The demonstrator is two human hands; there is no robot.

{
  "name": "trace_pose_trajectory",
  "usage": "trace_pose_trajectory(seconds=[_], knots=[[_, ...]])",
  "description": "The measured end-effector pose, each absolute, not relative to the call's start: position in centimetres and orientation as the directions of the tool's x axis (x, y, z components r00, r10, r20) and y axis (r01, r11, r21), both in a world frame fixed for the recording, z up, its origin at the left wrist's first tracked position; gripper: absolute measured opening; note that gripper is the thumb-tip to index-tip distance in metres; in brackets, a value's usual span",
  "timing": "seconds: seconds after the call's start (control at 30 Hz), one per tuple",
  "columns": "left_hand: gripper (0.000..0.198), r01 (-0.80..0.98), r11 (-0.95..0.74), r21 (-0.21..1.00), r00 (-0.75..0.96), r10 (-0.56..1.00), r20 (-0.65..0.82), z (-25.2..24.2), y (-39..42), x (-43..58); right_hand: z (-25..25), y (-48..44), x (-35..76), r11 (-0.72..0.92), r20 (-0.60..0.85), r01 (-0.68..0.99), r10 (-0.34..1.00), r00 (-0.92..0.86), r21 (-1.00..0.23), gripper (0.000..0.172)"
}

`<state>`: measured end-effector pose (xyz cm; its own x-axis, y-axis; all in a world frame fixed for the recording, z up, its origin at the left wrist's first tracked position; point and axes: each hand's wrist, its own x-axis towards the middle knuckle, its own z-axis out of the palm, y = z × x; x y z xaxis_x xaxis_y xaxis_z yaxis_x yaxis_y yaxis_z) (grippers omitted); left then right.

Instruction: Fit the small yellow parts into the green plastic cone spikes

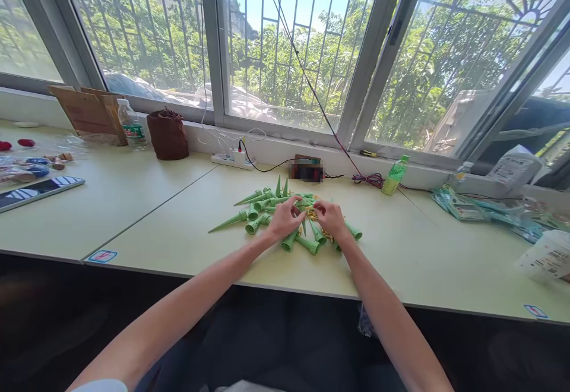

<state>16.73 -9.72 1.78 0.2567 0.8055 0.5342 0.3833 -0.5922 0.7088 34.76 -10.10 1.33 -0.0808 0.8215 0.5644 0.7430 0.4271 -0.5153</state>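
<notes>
My left hand (285,218) has its thumb and fingers closed round a green plastic spike (301,204), whose narrow tip seems to point down. Close to the right of it, my right hand (330,220) is in a pinch; whatever its fingertips hold is too small to make out. Beneath and around both hands lies a loose pile of hollow green plastic spikes (228,221), with two standing point up at the back. Small yellow pieces (312,214) are scattered among them, partly hidden by my hands.
Behind the pile are a blurred dark object (307,170), a power strip (231,159) and a cable bundle (369,180). A green bottle (395,176) stands to the right, near packaged bags (463,203). At left are a brown bag (167,135) and a tablet (40,192).
</notes>
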Motion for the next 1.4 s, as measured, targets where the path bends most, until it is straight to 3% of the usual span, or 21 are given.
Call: trace_pose_trajectory(seconds=[0.27, 0.73, 0.97, 1.17, 1.4], knots=[[0.037, 0.517, -0.596, 0.615, 0.368, 0.803, 0.468, 2.04, -10.27, 16.76, 1.15, -10.13, 34.89, 0.34, 0.386, 0.879, 0.9, -0.202, -0.334, 0.014], [0.034, 0.648, -0.619, 0.443, 0.471, 0.783, 0.406, 1.59, -10.03, 16.95, 0.64, -9.95, 34.84, 0.302, 0.354, 0.894, 0.918, -0.18, -0.33, 0.011], [0.032, 0.636, -0.63, 0.446, 0.469, 0.774, 0.425, 1.23, -9.93, 16.98, 0.85, -9.85, 34.76, 0.303, 0.426, 0.855, 0.898, -0.108, -0.421, 0.01], [0.023, 0.582, -0.657, 0.479, 0.42, 0.747, 0.515, 1.55, -9.96, 16.92, 1.25, -9.97, 34.63, 0.355, 0.495, 0.767, 0.867, -0.056, -0.535, 0.021], [0.022, 0.593, -0.665, 0.455, 0.424, 0.738, 0.525, 1.45, -9.92, 16.83, 1.27, -10.06, 34.51, 0.383, 0.507, 0.732, 0.86, -0.06, -0.564, 0.022]])
